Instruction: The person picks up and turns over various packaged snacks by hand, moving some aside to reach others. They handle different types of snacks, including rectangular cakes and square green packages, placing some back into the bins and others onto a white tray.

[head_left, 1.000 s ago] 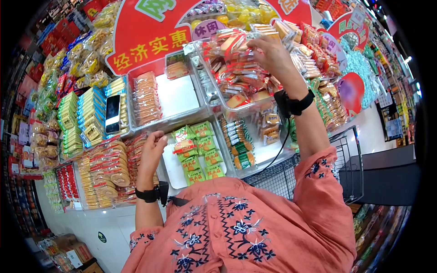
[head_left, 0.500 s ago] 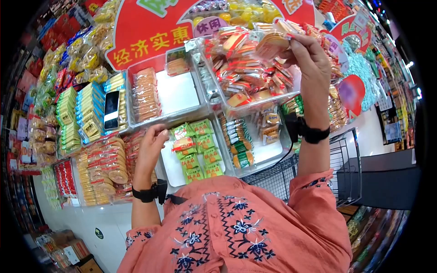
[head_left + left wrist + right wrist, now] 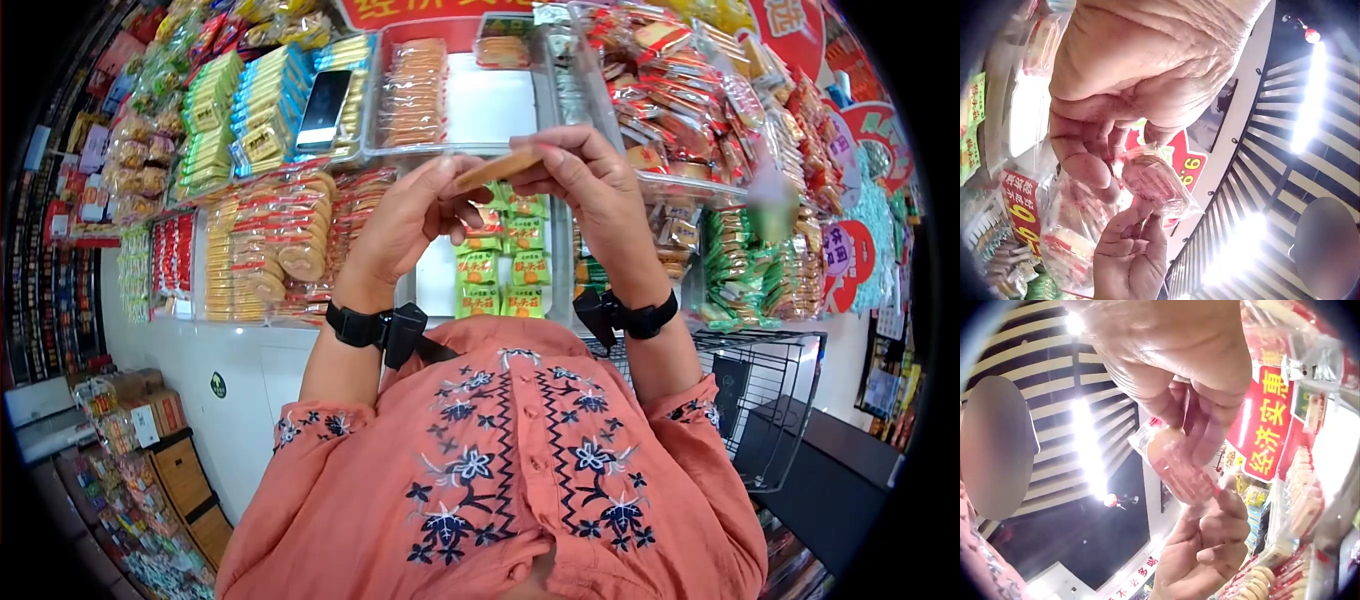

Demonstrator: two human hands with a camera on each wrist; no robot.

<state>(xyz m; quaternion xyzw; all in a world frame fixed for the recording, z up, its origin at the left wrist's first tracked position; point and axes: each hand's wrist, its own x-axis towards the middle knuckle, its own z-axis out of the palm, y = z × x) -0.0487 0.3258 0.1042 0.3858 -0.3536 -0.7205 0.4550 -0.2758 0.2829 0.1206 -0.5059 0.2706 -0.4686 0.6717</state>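
Between both hands, above the front trays, is a flat tan biscuit pack [image 3: 497,170] in clear film, seen almost edge-on in the head view. My right hand [image 3: 600,195] pinches its right end between thumb and fingers. At the other end, my left hand [image 3: 400,220] pinches the pack with its thumb on top. Its crinkled clear wrapper [image 3: 1159,181] with pinkish-red print faces the left wrist camera. In the right wrist view the same pack [image 3: 1175,465] slants between the two hands. Right below lie green snack packets [image 3: 505,265] in a white tray.
A heaped bin of red-and-clear biscuit packs [image 3: 670,95] stands at the upper right. A phone [image 3: 325,108] lies on yellow and blue packs at the left. Round biscuits [image 3: 300,225] fill a lower-left compartment. A wire cart [image 3: 775,400] stands at the right.
My right hand has lifted the biscuit pack out of the right-hand bin and brought it left to the middle. My left hand has risen and taken its other end. The head view has shifted.
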